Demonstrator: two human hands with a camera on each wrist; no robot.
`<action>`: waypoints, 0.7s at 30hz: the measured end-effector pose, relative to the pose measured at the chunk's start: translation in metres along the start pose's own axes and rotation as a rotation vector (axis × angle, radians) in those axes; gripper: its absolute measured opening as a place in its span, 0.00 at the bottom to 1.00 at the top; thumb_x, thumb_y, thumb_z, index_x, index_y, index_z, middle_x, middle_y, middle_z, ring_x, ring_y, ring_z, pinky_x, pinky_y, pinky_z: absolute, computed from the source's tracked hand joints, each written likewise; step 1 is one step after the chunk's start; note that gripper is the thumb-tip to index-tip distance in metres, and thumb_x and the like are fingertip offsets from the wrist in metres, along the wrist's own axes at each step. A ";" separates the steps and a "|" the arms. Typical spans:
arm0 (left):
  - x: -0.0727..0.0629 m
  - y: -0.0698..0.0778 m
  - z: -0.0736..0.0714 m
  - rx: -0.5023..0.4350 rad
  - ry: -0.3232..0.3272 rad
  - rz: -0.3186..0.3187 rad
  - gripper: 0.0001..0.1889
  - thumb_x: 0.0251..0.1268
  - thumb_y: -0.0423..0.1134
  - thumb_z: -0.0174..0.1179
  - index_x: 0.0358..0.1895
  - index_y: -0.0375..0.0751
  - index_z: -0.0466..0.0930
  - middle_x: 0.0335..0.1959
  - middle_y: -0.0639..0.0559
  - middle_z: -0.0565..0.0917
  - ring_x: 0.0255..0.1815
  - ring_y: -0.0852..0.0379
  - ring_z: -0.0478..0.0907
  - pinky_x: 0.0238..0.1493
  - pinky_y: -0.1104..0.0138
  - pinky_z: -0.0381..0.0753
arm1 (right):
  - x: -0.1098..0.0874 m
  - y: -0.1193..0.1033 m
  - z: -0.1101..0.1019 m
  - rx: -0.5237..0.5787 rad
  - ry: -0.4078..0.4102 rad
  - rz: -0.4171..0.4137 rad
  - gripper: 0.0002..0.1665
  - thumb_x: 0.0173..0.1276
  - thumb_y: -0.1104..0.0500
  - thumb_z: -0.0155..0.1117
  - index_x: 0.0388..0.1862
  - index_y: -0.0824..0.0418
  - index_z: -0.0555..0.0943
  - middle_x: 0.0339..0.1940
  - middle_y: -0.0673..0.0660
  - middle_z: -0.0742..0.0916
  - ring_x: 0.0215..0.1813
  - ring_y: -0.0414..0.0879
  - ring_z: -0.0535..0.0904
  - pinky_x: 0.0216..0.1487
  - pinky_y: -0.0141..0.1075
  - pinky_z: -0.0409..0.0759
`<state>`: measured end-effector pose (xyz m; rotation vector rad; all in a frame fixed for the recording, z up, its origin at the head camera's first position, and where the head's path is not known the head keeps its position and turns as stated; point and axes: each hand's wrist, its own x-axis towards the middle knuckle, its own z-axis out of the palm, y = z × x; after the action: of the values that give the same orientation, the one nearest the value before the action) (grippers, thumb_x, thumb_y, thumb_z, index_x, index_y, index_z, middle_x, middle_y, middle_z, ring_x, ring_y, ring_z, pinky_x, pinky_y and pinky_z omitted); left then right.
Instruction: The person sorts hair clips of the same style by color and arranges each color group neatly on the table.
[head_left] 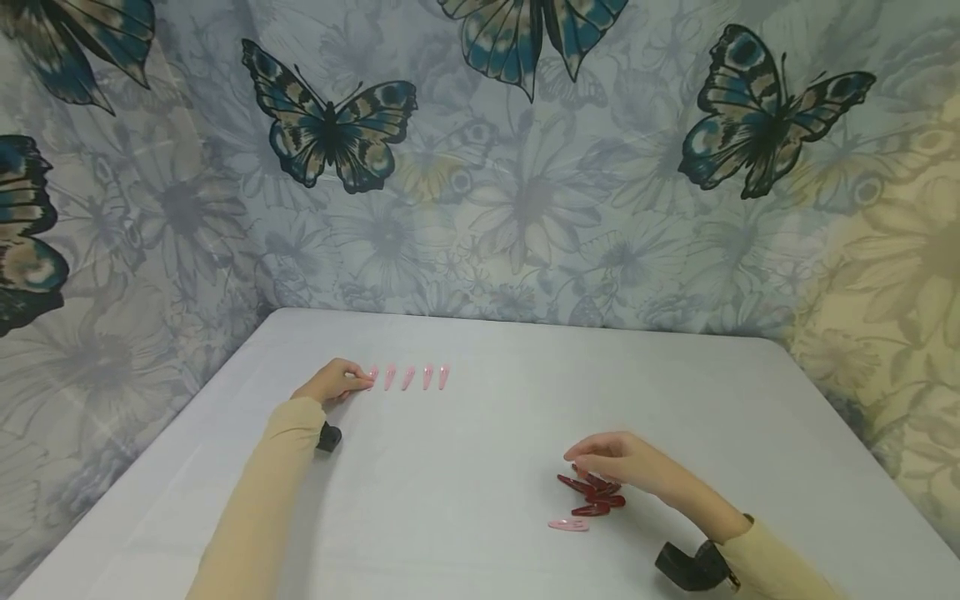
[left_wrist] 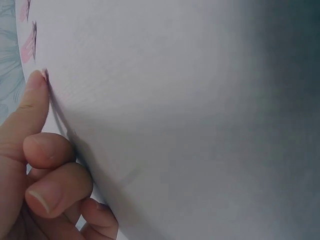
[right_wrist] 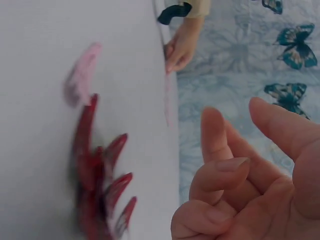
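Note:
At the far left of the table, several pink snap hair clips (head_left: 408, 378) lie side by side in a row. My left hand (head_left: 335, 380) is at the row's left end, one extended fingertip touching the last pink clip (head_left: 372, 373) and partly covering it. Its other fingers are loosely bent in the left wrist view. Over a small heap of dark red snap hair clips (head_left: 597, 497) hovers my right hand (head_left: 626, 460). In the right wrist view its thumb and fingers (right_wrist: 214, 130) stand apart, holding nothing. A single pink clip (head_left: 568, 526) lies just in front of the heap.
The white table (head_left: 480, 433) runs back to a wall hung with butterfly-and-flower cloth (head_left: 525, 200). Black wrist cameras (head_left: 692, 567) sit on both forearms, close to the tabletop.

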<state>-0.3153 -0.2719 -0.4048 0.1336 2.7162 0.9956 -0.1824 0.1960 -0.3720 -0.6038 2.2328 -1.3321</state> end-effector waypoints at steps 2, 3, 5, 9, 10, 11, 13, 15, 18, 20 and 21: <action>0.000 0.000 0.000 -0.001 -0.001 0.005 0.12 0.68 0.41 0.60 0.37 0.32 0.82 0.07 0.59 0.64 0.11 0.65 0.55 0.19 0.72 0.61 | -0.008 0.007 0.003 -0.013 0.011 0.006 0.25 0.73 0.54 0.58 0.55 0.75 0.78 0.42 0.62 0.86 0.31 0.31 0.72 0.30 0.29 0.70; 0.000 0.000 0.001 -0.001 -0.001 0.008 0.12 0.68 0.41 0.60 0.36 0.33 0.82 0.07 0.59 0.64 0.11 0.65 0.55 0.19 0.72 0.61 | -0.011 0.010 0.005 -0.015 0.017 0.005 0.24 0.73 0.53 0.58 0.54 0.74 0.79 0.42 0.61 0.86 0.34 0.30 0.73 0.32 0.29 0.72; -0.001 0.000 0.001 -0.005 0.006 0.010 0.12 0.68 0.41 0.61 0.35 0.33 0.82 0.07 0.59 0.64 0.11 0.65 0.55 0.19 0.72 0.61 | -0.017 0.016 0.009 -0.023 0.029 -0.020 0.22 0.72 0.54 0.59 0.52 0.73 0.80 0.43 0.61 0.87 0.37 0.28 0.75 0.35 0.28 0.74; -0.003 0.001 0.001 0.002 0.014 0.024 0.11 0.67 0.39 0.62 0.34 0.32 0.82 0.07 0.59 0.64 0.12 0.64 0.56 0.21 0.71 0.62 | -0.025 0.026 0.017 -0.049 0.059 -0.098 0.16 0.69 0.58 0.62 0.46 0.71 0.82 0.34 0.53 0.87 0.31 0.28 0.72 0.31 0.27 0.72; -0.003 0.001 0.002 0.005 0.016 0.024 0.11 0.66 0.39 0.62 0.34 0.32 0.82 0.07 0.59 0.64 0.12 0.64 0.56 0.21 0.71 0.62 | -0.026 0.028 0.020 -0.067 0.073 -0.119 0.14 0.68 0.60 0.64 0.44 0.71 0.82 0.32 0.50 0.86 0.30 0.28 0.71 0.29 0.26 0.71; -0.003 0.001 0.002 0.010 0.015 0.030 0.11 0.66 0.38 0.62 0.34 0.31 0.82 0.07 0.59 0.63 0.12 0.64 0.56 0.22 0.71 0.62 | -0.027 0.029 0.022 -0.083 0.090 -0.127 0.13 0.67 0.60 0.64 0.43 0.71 0.83 0.30 0.47 0.85 0.28 0.28 0.70 0.27 0.26 0.70; -0.003 0.001 0.002 0.020 0.014 0.039 0.11 0.67 0.38 0.61 0.35 0.31 0.82 0.07 0.59 0.63 0.12 0.64 0.55 0.22 0.70 0.61 | -0.028 0.031 0.027 -0.123 0.130 -0.134 0.10 0.65 0.62 0.66 0.39 0.69 0.83 0.28 0.43 0.83 0.25 0.27 0.67 0.25 0.26 0.67; -0.003 0.001 0.003 0.020 0.020 0.044 0.11 0.66 0.37 0.61 0.35 0.30 0.83 0.07 0.59 0.63 0.12 0.64 0.55 0.23 0.70 0.61 | -0.029 0.033 0.030 -0.165 0.167 -0.138 0.09 0.62 0.62 0.67 0.37 0.68 0.83 0.26 0.43 0.82 0.25 0.27 0.66 0.24 0.26 0.66; -0.001 0.000 0.003 0.026 0.024 0.053 0.11 0.66 0.37 0.61 0.37 0.29 0.83 0.07 0.59 0.62 0.12 0.64 0.54 0.22 0.70 0.61 | -0.029 0.034 0.033 -0.193 0.191 -0.138 0.07 0.60 0.63 0.69 0.36 0.65 0.83 0.26 0.46 0.83 0.25 0.27 0.65 0.24 0.26 0.66; -0.001 0.000 0.003 0.031 0.030 0.051 0.11 0.66 0.38 0.61 0.37 0.29 0.83 0.08 0.60 0.61 0.13 0.64 0.54 0.22 0.71 0.61 | -0.029 0.034 0.034 -0.207 0.191 -0.136 0.08 0.60 0.62 0.70 0.36 0.64 0.83 0.26 0.46 0.82 0.25 0.28 0.65 0.25 0.26 0.66; -0.001 0.000 0.003 0.032 0.032 0.050 0.11 0.66 0.38 0.61 0.38 0.29 0.83 0.08 0.60 0.61 0.13 0.64 0.54 0.22 0.71 0.61 | -0.029 0.034 0.034 -0.214 0.191 -0.138 0.08 0.59 0.61 0.71 0.36 0.63 0.83 0.26 0.47 0.82 0.25 0.28 0.65 0.25 0.26 0.66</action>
<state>-0.3140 -0.2700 -0.4064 0.1941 2.7718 0.9759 -0.1436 0.2039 -0.4119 -0.7458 2.5526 -1.2710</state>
